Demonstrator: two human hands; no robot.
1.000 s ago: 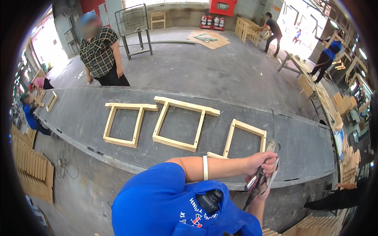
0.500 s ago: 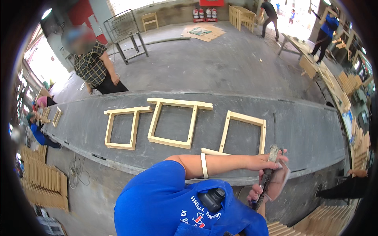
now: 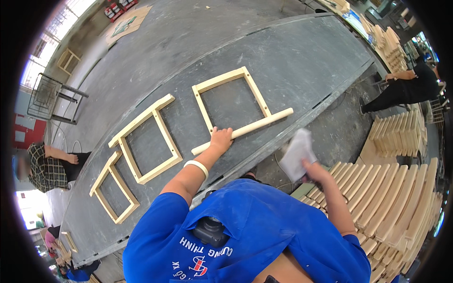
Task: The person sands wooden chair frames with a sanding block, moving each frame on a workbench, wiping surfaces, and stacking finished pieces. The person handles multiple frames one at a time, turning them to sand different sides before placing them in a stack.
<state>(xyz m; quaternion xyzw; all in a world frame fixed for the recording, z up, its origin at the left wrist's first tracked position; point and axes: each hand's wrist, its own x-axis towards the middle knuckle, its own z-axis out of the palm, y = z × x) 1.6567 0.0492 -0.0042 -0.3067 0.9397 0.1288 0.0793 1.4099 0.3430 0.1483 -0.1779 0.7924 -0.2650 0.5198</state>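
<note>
My left hand (image 3: 221, 140) is closed round the near rail of a pale wooden frame (image 3: 220, 81), which lies flat on the long grey table (image 3: 302, 61). That rail sticks out past the frame's side pieces at both ends. Off the table's near edge, my right hand (image 3: 315, 170) grips a whitish sheet (image 3: 298, 153); whether it is paper or cloth I cannot tell. Something dark shows under that hand, too blurred to make out. Two more wooden frames, one in the middle (image 3: 167, 135) and one farther left (image 3: 123, 184), lie on the table.
Stacked curved wooden slats (image 3: 382, 198) stand close by my right arm, with another stack (image 3: 394, 134) behind. A person in dark clothes (image 3: 424, 85) is at the right. Across the table at the left stands a person in a plaid shirt (image 3: 47, 165).
My view has turned to the right. My hands, together before at a dark-handled tool, are now apart: the left has taken hold of the frame, the right has moved aside with the sheet.
</note>
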